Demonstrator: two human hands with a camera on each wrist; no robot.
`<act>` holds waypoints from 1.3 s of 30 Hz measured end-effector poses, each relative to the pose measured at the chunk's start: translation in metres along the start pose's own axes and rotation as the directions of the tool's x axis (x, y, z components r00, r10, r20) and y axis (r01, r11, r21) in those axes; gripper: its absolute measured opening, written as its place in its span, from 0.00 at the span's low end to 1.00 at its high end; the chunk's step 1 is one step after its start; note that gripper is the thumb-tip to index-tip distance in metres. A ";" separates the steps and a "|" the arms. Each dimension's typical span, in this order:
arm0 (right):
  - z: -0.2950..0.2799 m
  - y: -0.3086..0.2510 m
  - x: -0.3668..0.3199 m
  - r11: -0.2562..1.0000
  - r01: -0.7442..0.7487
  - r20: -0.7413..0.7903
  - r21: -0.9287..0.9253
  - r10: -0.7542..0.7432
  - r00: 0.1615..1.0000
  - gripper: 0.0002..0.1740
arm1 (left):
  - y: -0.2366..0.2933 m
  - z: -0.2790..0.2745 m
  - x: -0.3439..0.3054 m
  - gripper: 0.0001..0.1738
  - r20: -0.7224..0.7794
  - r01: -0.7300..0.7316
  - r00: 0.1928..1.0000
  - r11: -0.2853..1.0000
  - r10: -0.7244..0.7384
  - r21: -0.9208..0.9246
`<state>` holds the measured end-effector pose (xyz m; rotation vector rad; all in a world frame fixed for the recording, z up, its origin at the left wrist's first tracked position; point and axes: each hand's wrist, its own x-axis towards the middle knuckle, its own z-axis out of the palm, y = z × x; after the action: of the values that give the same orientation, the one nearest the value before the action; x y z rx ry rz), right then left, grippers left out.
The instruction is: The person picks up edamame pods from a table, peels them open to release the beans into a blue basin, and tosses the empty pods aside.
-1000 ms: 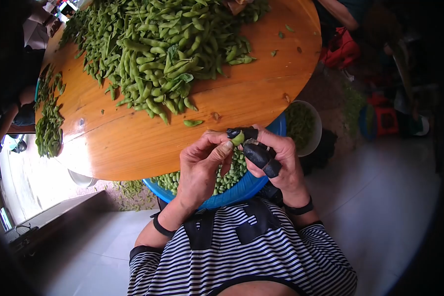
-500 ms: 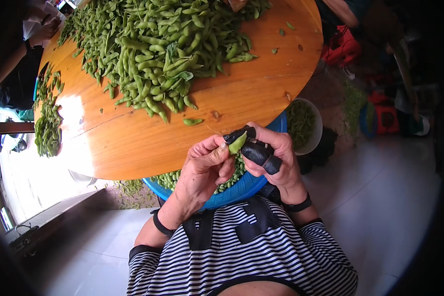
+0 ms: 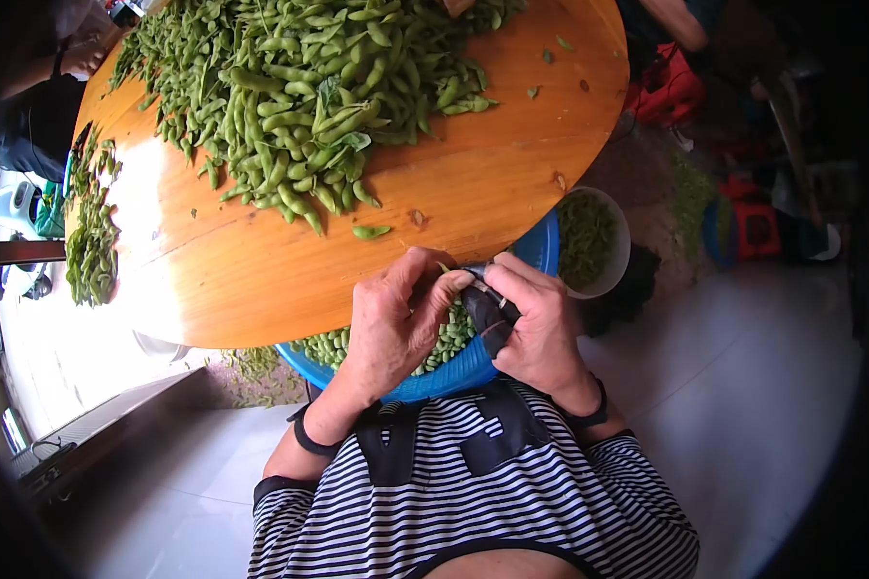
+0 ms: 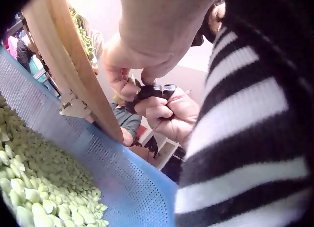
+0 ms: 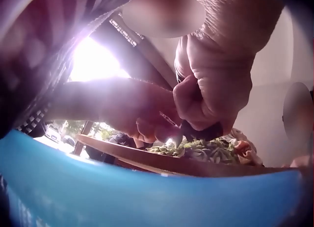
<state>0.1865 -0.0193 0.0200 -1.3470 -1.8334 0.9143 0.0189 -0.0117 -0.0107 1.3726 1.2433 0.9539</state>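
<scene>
In the head view the left hand [image 3: 393,314] pinches a green pod [image 3: 444,267], of which only a tip shows. The right hand [image 3: 541,323], with black coverings on some fingers, is curled against the left fingertips at the pod; the fingers hide the rest of it. Below both hands is a blue perforated basket [image 3: 434,387] of shelled green beans [image 3: 328,348]. The left wrist view shows the left hand [image 4: 147,55] meeting the right hand [image 4: 169,111] fingertip to fingertip, beside the basket [image 4: 142,183].
A big heap of pods [image 3: 290,116] covers the far part of the round wooden table [image 3: 251,285]. One loose pod [image 3: 370,233] lies near the table's front edge, and a smaller pile [image 3: 92,251] at its left. At the right stands a white bucket [image 3: 624,253]. Other people are partly visible.
The pod, plainly visible between the hands half a second ago, is now mostly hidden by fingers. The right hand has turned, its thumb closing toward the left fingertips.
</scene>
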 end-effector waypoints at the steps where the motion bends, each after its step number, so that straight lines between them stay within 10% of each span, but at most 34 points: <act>1: 0.000 0.001 0.000 0.999 -0.003 0.022 -0.032 0.003 1.000 0.11 | -0.001 -0.002 0.001 0.10 0.047 -0.083 0.996 0.995 0.080 0.049; 6: -0.011 0.016 0.003 0.988 -0.008 0.159 0.154 -0.017 0.987 0.07 | 0.000 -0.021 0.006 0.08 0.304 -0.126 0.944 0.992 0.125 -0.016; 11: -0.011 0.019 -0.001 0.755 -0.473 0.390 0.454 0.309 0.867 0.04 | 0.001 -0.026 0.009 0.06 0.378 0.168 0.919 0.979 -0.114 -0.113; 13: 0.000 0.016 -0.001 0.995 -0.038 0.011 0.092 0.038 0.999 0.06 | -0.003 -0.020 0.007 0.07 0.365 0.241 0.917 0.953 -0.162 -0.184; 17: 0.019 0.002 -0.006 0.966 0.101 -0.183 -0.238 -0.147 0.972 0.16 | -0.004 -0.001 0.005 0.14 0.165 0.164 0.981 0.887 -0.101 -0.431; 26: 0.027 -0.001 0.001 0.938 0.159 -0.301 -0.309 -0.255 0.919 0.17 | 0.009 0.018 0.003 0.12 0.199 0.290 0.950 0.451 -0.239 -0.844; 31: 0.024 -0.004 0.002 0.951 0.196 -0.286 -0.241 -0.262 0.922 0.15 | 0.000 0.012 0.003 0.09 0.146 0.253 0.965 0.613 -0.220 -0.748; 34: 0.006 0.005 0.006 0.993 0.121 -0.163 0.002 -0.119 0.980 0.05 | 0.002 0.000 0.005 0.10 0.207 0.326 0.945 0.654 -0.255 -0.682; 36: -0.004 0.013 0.000 0.822 -0.314 0.089 0.475 0.310 0.947 0.12 | 0.002 -0.007 0.008 0.10 0.280 0.357 0.932 0.730 -0.232 -0.583; 39: -0.003 0.008 0.005 0.912 -0.207 -0.011 0.355 0.226 0.974 0.03 | 0.008 -0.002 0.007 0.12 0.299 0.388 0.920 0.684 -0.252 -0.618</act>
<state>0.1916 -0.0128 0.0151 -1.3445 -1.4133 1.2452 0.0192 -0.0041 -0.0032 0.6178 0.8223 0.8676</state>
